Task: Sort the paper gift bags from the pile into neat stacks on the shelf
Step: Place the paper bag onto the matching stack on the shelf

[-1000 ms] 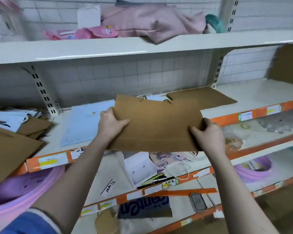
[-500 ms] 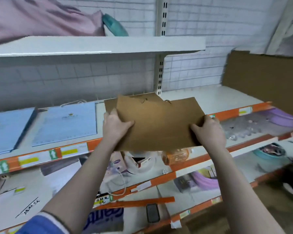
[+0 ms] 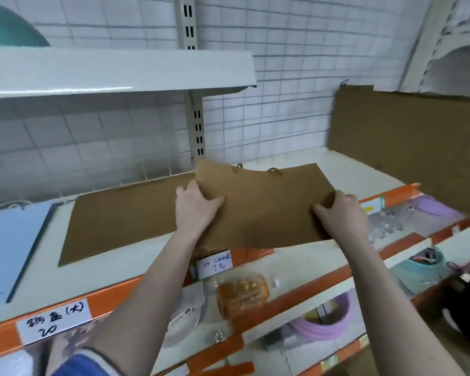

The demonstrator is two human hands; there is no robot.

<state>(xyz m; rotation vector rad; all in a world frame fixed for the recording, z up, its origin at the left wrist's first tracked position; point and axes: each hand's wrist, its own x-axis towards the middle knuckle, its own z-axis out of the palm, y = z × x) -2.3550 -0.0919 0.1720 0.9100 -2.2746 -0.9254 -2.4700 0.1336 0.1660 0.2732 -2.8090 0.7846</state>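
Observation:
I hold a flat brown paper gift bag (image 3: pixel 266 204) level above the front of the white shelf (image 3: pixel 304 165), its cord handles pointing to the back wall. My left hand (image 3: pixel 194 206) grips its left edge, thumb on top. My right hand (image 3: pixel 339 215) grips its right edge the same way. A larger flat brown bag (image 3: pixel 120 221) lies on the shelf just left of the held one, partly under it. Light blue gift bags (image 3: pixel 11 245) lie flat at the far left of the same shelf.
A big brown cardboard sheet (image 3: pixel 407 147) leans at the right end of the shelf. An upper shelf (image 3: pixel 114 69) overhangs the left half. The orange shelf edge (image 3: pixel 98 299) carries price labels. Lower shelves hold a purple basin (image 3: pixel 323 325), a packaged orange item (image 3: pixel 242 294) and other goods.
The view has swung right along the shelf. The bag in both hands has travelled with it and now sits beside the larger brown bag; both grips are unchanged.

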